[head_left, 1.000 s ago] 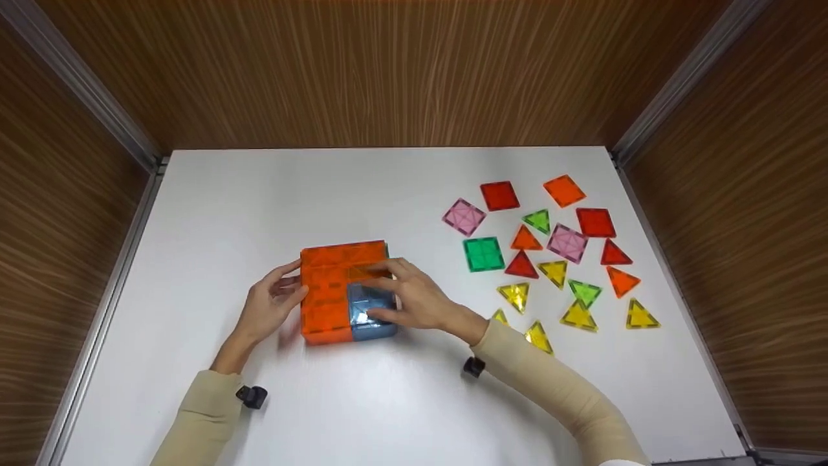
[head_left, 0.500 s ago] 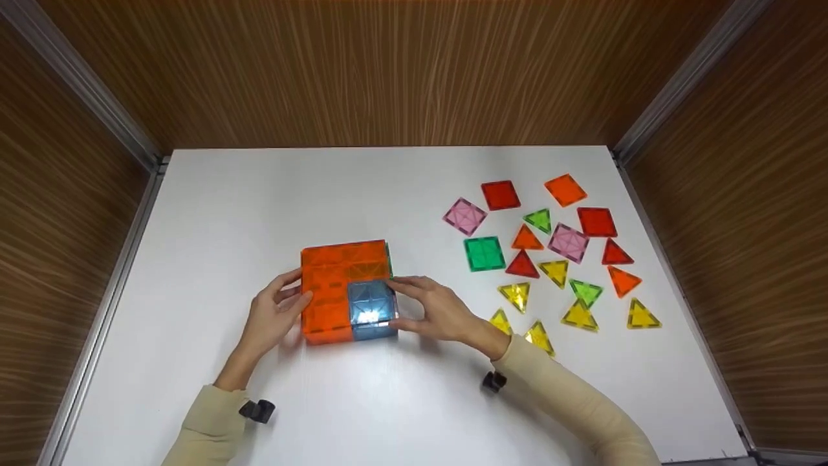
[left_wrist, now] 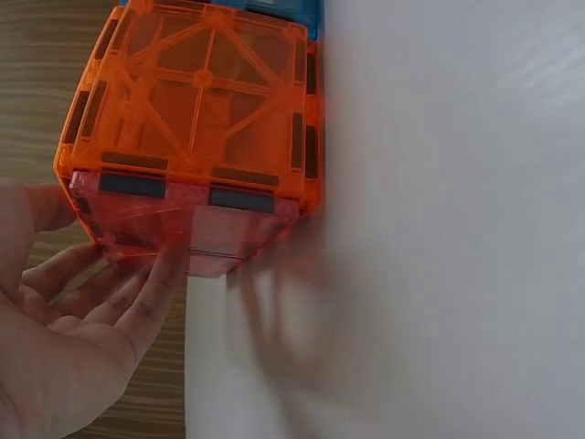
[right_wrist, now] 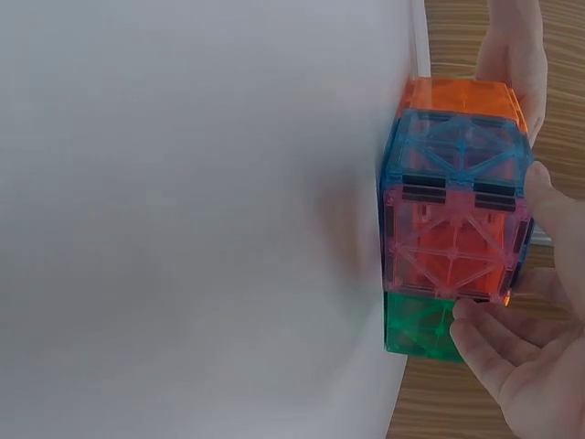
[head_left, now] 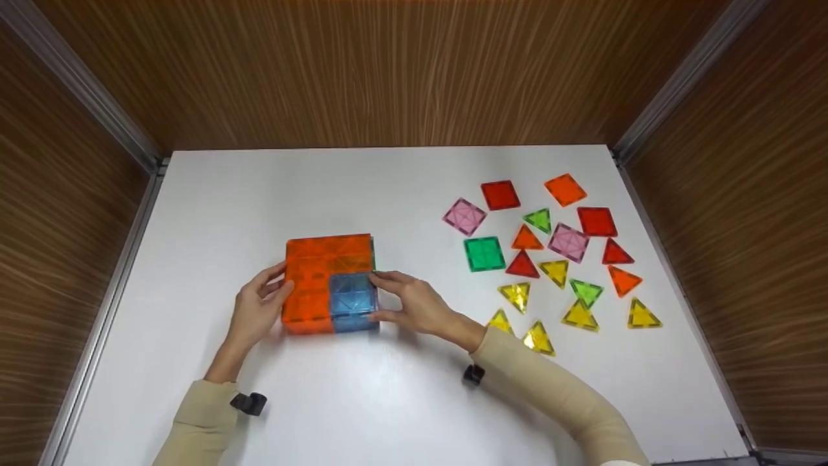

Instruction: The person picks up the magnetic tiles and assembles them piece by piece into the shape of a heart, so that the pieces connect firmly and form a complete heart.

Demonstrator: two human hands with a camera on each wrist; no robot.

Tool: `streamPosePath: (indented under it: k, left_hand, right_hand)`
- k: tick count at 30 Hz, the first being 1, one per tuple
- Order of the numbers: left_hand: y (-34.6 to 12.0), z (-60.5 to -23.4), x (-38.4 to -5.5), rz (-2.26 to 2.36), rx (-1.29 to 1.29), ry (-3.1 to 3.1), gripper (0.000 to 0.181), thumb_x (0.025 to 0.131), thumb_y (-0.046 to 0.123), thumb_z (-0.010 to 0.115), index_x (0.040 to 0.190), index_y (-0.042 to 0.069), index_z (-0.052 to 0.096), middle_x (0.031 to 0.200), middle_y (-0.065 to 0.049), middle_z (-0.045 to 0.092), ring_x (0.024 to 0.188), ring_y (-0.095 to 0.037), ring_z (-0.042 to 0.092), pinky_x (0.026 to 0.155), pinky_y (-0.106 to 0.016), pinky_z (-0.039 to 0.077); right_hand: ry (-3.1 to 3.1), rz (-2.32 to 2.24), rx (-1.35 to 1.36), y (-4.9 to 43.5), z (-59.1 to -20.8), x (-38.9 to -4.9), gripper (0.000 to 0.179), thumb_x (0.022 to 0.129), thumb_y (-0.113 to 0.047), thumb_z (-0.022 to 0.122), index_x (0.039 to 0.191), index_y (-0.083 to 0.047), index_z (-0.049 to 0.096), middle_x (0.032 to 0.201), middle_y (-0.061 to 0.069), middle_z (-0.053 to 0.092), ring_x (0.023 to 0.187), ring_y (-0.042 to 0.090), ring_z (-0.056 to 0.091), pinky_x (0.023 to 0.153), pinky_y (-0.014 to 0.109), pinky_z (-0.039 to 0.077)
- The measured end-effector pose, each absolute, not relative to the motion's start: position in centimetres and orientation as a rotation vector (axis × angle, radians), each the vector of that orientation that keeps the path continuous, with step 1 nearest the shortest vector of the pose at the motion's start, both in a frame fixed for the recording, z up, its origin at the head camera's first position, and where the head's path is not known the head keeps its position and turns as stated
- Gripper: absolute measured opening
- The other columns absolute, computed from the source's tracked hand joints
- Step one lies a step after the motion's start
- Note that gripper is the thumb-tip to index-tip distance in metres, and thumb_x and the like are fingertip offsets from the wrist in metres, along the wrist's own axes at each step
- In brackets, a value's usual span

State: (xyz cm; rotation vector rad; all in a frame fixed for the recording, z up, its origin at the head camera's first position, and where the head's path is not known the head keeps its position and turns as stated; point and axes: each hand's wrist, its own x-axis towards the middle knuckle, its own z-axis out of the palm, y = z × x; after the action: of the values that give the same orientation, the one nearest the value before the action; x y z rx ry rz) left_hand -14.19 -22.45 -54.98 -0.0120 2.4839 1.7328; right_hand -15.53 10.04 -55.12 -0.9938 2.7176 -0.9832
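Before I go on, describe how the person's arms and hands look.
The left sleeve and right sleeve are plain beige and long, ending near the wrists, with a small black device beside each. The left hand and right hand are bare.

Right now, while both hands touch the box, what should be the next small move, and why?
Perhaps free the right hand for the green square: it lies loose on that hand's side, while the left hand holds the box.
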Motion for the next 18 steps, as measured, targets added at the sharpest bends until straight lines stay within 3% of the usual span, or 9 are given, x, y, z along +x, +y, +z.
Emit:
streamPosePath:
  k: [10,13,18]
  left_hand:
    - [-26.2,-55.2,-15.8,1.710,-0.053,2.556,0.054,0.110,0.027,0.057,0.157,0.004,0.047,0.161,-0.021,0.049,0.136,-0.032,0.059,0.092,-0.003,0.049]
    - [-27.0,-55.1,-16.4,1.694,-0.063,2.579,0.054,0.110,0.030,0.056,0.157,0.005,0.048,0.161,-0.020,0.049,0.132,-0.022,0.061,0.092,-0.003,0.049]
    - [-28.5,-54.9,-17.2,1.713,-0.091,2.568,0.055,0.110,0.033,0.057,0.157,0.007,0.048,0.161,-0.020,0.049,0.116,0.007,0.059,0.091,-0.002,0.049]
  right_hand:
    - [2.769,-0.841,-1.051,5.5,-55.0,-18.4,0.078,0.092,-0.052,0.078,0.151,-0.007,0.057,0.147,0.012,0.066,0.133,0.026,0.067,0.109,0.039,0.056]
    - [2.772,-0.824,-1.052,4.4,-54.9,-19.2,0.078,0.092,-0.053,0.077,0.151,-0.007,0.057,0.146,0.012,0.067,0.132,0.026,0.067,0.109,0.039,0.057]
    - [2.771,-0.805,-1.017,2.6,-54.7,-20.1,0.078,0.092,-0.054,0.077,0.152,-0.008,0.056,0.147,0.012,0.066,0.131,0.026,0.067,0.108,0.038,0.057]
